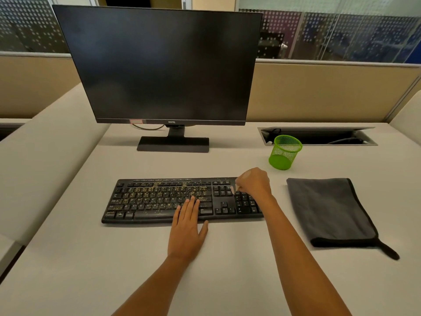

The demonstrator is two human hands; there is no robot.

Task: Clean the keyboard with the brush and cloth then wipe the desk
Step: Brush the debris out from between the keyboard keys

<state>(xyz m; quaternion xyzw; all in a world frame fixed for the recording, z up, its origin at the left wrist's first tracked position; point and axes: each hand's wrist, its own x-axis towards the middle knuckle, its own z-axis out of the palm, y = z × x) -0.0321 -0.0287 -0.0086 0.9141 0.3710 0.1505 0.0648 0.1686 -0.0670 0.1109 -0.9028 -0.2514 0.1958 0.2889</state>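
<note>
On the pale desk (91, 258) the left hand (186, 226) lies flat, fingers straight, on the crumb-speckled keyboard (148, 201). The right hand (254, 183) curls round a pale brush (232, 189) by the numpad. A folded grey cloth (328, 210) lies to the right. Beyond stand a green mesh cup (284, 153), a dark monitor (159, 65) and a beige partition (319, 92).

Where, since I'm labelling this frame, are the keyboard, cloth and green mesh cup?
keyboard (145, 201), head view, on the speckled letter keys.
cloth (325, 208), head view, middle of the folded grey fabric.
green mesh cup (283, 156), head view, on its side wall.
</note>
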